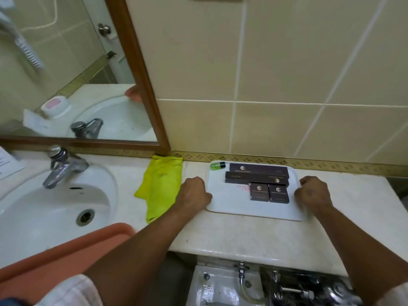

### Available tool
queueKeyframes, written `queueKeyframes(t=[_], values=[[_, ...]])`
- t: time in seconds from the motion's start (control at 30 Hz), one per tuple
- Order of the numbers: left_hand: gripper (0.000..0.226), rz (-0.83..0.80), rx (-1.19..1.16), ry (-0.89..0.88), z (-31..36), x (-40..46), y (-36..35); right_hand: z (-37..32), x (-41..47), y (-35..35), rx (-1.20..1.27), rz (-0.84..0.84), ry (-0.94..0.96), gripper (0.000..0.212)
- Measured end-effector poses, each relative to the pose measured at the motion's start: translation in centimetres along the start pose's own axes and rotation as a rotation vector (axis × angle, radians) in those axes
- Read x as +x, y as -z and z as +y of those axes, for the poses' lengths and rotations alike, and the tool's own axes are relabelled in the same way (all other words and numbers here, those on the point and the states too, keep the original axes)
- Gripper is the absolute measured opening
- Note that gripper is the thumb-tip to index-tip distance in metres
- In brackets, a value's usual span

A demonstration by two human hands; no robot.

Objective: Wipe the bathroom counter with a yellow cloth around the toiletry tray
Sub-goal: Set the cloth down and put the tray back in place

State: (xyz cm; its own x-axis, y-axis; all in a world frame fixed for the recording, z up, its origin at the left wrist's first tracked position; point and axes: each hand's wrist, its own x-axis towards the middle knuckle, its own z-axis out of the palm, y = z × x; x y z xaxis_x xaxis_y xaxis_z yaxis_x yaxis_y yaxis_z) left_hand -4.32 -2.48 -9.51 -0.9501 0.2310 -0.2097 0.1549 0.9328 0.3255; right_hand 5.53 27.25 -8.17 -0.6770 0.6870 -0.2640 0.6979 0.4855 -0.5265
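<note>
A white toiletry tray [231, 204] rests on the beige marble counter [231, 235], right of the sink. It carries several dark boxes [258, 176] and a small green bottle [217, 166] at its back left corner. My left hand [194, 193] grips the tray's left edge and my right hand [313, 194] grips its right edge. The yellow cloth [160, 186] lies crumpled on the counter between sink and tray, stretching from the wall toward the front. No hand holds it, though my left hand is just beside its right side.
A white sink [44, 208] with a chrome tap [61, 166] is at the left. An orange basin [66, 259] juts in at the lower left. A wood-framed mirror [145, 85] stands behind. A toilet tank and metal fittings [242, 281] lie below the counter's front edge.
</note>
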Motion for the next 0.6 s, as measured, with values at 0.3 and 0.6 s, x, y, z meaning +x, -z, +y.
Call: queueKeyframes(t=[0.3, 0.6], values=[[0.068, 0.259, 0.0, 0.235, -7.8, 3.7, 5.9, -6.9, -12.8, -7.4, 0.156, -0.053, 0.314, 0.028], [0.082, -0.071, -0.224, 0.249, -12.6, 8.1, 8.2, -20.7, -18.5, -20.7, 0.319, -0.338, 0.061, 0.066]])
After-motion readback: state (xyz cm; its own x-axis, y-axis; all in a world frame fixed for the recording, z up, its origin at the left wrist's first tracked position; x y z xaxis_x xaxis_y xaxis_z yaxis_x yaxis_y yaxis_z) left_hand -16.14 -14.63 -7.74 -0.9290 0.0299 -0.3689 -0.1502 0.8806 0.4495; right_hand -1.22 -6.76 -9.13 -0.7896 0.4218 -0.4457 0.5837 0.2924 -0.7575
